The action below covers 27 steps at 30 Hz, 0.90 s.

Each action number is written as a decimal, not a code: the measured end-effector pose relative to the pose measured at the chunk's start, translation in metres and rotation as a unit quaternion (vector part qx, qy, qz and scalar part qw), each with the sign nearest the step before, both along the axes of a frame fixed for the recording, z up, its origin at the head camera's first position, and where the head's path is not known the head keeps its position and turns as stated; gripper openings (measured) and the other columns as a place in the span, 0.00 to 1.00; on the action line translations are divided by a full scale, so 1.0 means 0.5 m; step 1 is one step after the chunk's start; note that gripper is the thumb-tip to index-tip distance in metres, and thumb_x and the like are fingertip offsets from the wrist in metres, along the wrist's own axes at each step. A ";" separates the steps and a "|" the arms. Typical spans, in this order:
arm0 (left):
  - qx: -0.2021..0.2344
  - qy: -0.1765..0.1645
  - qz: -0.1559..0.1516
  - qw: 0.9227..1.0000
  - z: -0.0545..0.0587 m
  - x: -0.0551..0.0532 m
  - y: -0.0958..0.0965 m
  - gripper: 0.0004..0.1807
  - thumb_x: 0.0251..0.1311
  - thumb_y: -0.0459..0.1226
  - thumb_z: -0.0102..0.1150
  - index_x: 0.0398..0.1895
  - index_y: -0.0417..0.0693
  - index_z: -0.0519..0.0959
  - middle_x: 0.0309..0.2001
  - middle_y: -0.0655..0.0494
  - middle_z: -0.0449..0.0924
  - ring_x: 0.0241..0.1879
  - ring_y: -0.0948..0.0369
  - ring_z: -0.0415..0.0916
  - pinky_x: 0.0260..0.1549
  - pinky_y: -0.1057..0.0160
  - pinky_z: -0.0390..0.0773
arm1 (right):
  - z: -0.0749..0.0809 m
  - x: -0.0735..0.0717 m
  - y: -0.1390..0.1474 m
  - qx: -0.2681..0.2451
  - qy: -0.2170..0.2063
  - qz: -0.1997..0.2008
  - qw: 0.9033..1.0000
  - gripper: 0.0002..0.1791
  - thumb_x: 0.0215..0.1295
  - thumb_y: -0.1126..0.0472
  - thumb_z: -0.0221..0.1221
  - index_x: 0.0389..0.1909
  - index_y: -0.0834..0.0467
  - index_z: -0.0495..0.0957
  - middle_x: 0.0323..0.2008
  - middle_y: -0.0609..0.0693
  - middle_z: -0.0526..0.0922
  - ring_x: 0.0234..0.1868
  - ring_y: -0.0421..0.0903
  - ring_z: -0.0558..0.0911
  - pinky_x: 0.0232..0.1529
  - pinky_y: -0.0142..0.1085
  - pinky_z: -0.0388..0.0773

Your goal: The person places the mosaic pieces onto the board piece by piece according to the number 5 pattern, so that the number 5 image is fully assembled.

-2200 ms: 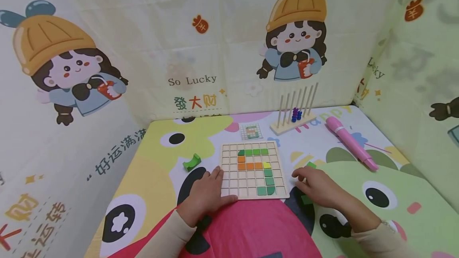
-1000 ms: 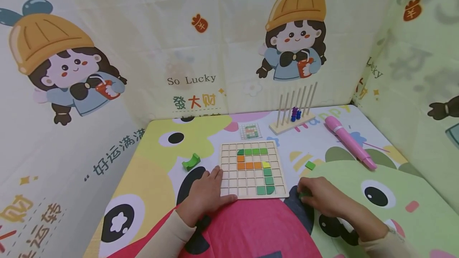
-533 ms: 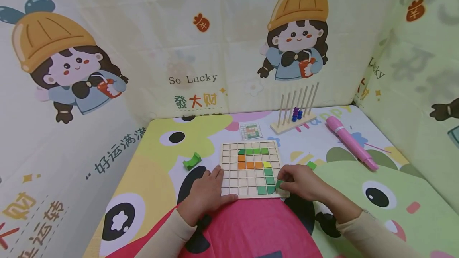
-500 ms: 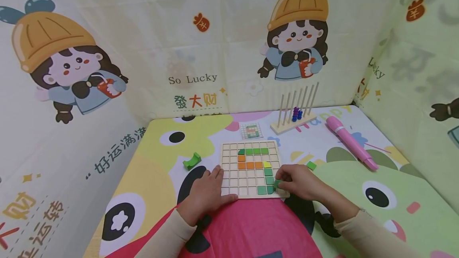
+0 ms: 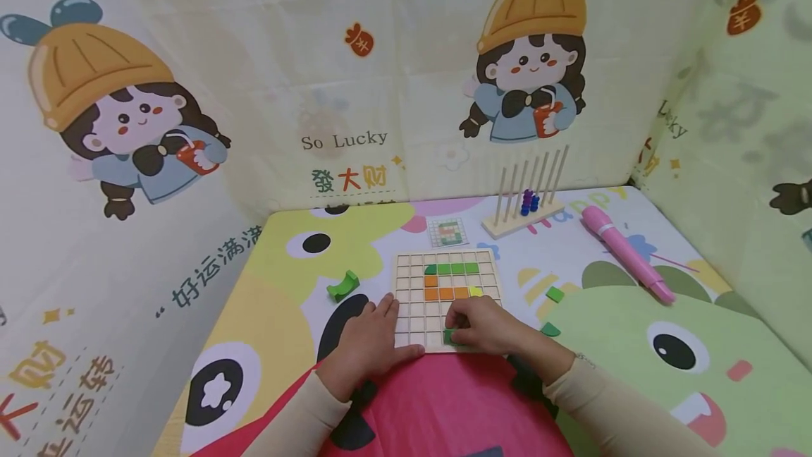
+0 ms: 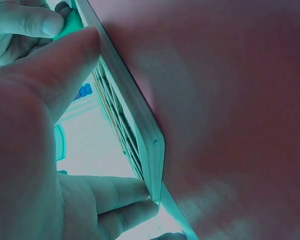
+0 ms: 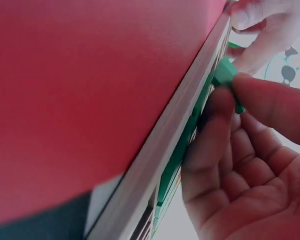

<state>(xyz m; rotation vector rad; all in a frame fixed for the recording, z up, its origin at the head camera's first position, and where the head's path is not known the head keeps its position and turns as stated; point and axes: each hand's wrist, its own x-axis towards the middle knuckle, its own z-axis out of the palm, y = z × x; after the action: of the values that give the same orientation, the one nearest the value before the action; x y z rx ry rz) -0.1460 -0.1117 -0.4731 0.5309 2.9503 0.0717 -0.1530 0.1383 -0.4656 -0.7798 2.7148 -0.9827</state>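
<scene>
A wooden grid board lies mid-table with green, orange and yellow blocks set in its squares. My left hand rests at its front left corner, straight fingers against the left side and the thumb along the front edge. Between thumb and fingertip, my right hand pinches a green block over the board's front row. That hand covers the lower right squares in the head view. A small pattern card lies behind the board.
Left of the board is a green arch-shaped block. To its right lie a green square block and a green rounded piece. A pegged wooden stand with beads and a pink microphone-like stick are farther back.
My right hand has taken a green block from the table right of the board and carried it left over the front row. My left hand has stayed at the board's corner.
</scene>
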 end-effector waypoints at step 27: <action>0.002 0.009 0.006 1.000 -0.006 0.000 0.001 0.60 0.52 0.73 0.62 0.79 0.44 0.64 0.77 0.47 0.65 0.66 0.47 0.70 0.45 0.51 0.86 | 0.008 0.013 -0.009 0.070 0.066 0.034 0.995 0.04 0.62 0.66 0.67 0.37 0.56 0.88 0.33 0.43 0.84 0.36 0.40 0.79 0.41 0.37 0.79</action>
<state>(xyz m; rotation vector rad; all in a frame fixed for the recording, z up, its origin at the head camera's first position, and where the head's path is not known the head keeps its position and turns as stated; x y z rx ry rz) -0.1459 -0.1110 -0.4762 0.5179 2.9709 0.0759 -0.1465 0.1339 -0.4614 -0.9332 2.8098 -0.7435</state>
